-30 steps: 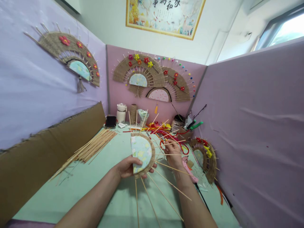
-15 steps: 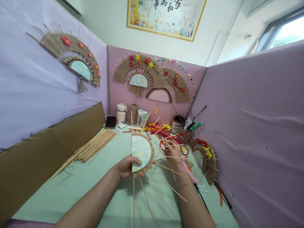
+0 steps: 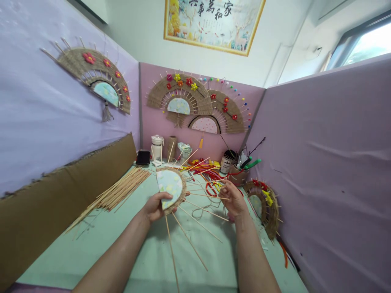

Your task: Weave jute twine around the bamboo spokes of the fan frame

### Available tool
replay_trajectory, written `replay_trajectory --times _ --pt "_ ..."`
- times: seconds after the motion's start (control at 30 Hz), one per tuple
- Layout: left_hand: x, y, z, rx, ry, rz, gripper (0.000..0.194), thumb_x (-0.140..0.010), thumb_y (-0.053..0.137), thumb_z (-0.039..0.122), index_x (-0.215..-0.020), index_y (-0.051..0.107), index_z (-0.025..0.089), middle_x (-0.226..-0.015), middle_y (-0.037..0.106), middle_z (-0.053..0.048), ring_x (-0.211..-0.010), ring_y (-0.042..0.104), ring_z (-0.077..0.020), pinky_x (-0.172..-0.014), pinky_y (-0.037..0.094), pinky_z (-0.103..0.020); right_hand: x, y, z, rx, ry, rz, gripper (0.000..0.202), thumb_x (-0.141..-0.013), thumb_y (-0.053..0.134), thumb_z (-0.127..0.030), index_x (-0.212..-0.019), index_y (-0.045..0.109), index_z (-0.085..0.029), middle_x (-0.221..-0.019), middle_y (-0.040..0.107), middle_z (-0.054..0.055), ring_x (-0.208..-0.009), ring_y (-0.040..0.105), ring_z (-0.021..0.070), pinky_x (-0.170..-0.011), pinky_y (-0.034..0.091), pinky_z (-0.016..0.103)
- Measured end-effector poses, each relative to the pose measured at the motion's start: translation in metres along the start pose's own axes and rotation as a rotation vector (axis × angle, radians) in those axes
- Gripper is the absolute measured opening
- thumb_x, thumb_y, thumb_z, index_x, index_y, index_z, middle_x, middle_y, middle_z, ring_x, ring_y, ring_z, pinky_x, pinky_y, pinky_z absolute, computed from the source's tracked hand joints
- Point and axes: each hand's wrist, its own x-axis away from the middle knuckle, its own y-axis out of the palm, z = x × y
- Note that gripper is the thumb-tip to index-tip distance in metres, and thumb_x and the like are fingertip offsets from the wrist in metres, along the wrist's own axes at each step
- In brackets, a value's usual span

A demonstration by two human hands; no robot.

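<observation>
A half-round fan piece [image 3: 171, 188] with a floral face, a twine-wrapped curved rim and thin sticks fanning outward is held above the table. My left hand [image 3: 155, 205] grips its lower part, thumb on the floral face and fingers behind. Beside the stick ends on the right is my right hand [image 3: 232, 197], its fingers bent and pinched together; a thin stick tip reaches the fingertips, but what they hold is too small to tell. Loose twine [image 3: 203, 209] hangs in curves between the fan piece and my right hand.
Bare sticks [image 3: 122, 189] lie at left beside a cardboard strip [image 3: 76, 179]. Behind are a white jar [image 3: 157, 147], a twine spool [image 3: 172, 148], colored stems and red-handled scissors [image 3: 210, 188]. A decorated fan [image 3: 269, 207] leans at right.
The fan piece and my left hand have shifted left, the piece tilting slightly. My right hand has moved a little right, away from the fan's rim, and more twine shows between.
</observation>
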Motion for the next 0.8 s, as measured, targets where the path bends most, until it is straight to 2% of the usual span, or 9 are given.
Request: replay_trajectory --times 0.13,0.33,0.53,0.67,0.8 --pt "-0.001 0.002 -0.002 0.009 -0.016 0.004 0.073 -0.069 0.053 0.007 -0.139 0.031 0.008 -0.112 0.066 -0.020 -0.088 0.068 -0.0257 -0.051 0.052 -0.025 0.001 -0.003 -0.003 0.017 -0.076 -0.023 0.031 -0.062 0.078 -0.030 -0.086 0.061 -0.021 -0.055 0.049 -0.006 -0.047 0.037 0.0052 -0.047 0.033 0.017" --pt "-0.003 -0.005 -0.002 0.007 -0.090 -0.042 0.074 -0.069 0.051 0.006 -0.139 0.030 0.004 -0.108 0.067 -0.021 -0.085 0.068 -0.0266 -0.049 0.053 -0.025 -0.002 -0.005 -0.001 0.040 -0.179 0.042 0.030 -0.058 0.081 -0.026 -0.082 0.063 -0.021 -0.056 0.049 -0.006 -0.048 0.041 0.0047 -0.048 0.033 0.017" --pt "-0.001 -0.005 0.002 0.005 -0.070 -0.049 0.075 -0.071 0.050 0.006 -0.142 0.026 0.005 -0.111 0.066 -0.021 -0.090 0.067 -0.0258 -0.050 0.053 -0.023 -0.001 -0.002 -0.001 0.155 -0.226 0.100 0.027 -0.060 0.079 -0.030 -0.077 0.063 -0.019 -0.055 0.047 -0.006 -0.046 0.037 0.0045 -0.042 0.025 0.017" --pt "0.002 -0.005 0.005 0.049 0.091 -0.095 0.076 -0.073 0.047 0.006 -0.145 0.022 0.010 -0.118 0.063 -0.018 -0.093 0.066 -0.0237 -0.051 0.054 -0.022 -0.003 0.002 0.003 0.176 -0.164 0.077 0.027 -0.061 0.078 -0.031 -0.079 0.062 -0.018 -0.055 0.050 -0.006 -0.047 0.039 0.0045 -0.042 0.026 0.016" --pt "0.006 -0.006 0.008 0.097 0.203 -0.081 0.075 -0.072 0.047 0.007 -0.144 0.025 0.015 -0.114 0.066 -0.016 -0.091 0.067 -0.0231 -0.050 0.053 -0.020 -0.005 0.015 0.027 0.191 0.032 0.016 0.027 -0.064 0.075 -0.037 -0.074 0.059 -0.017 -0.049 0.047 -0.007 -0.041 0.033 0.0046 -0.039 0.020 0.017"
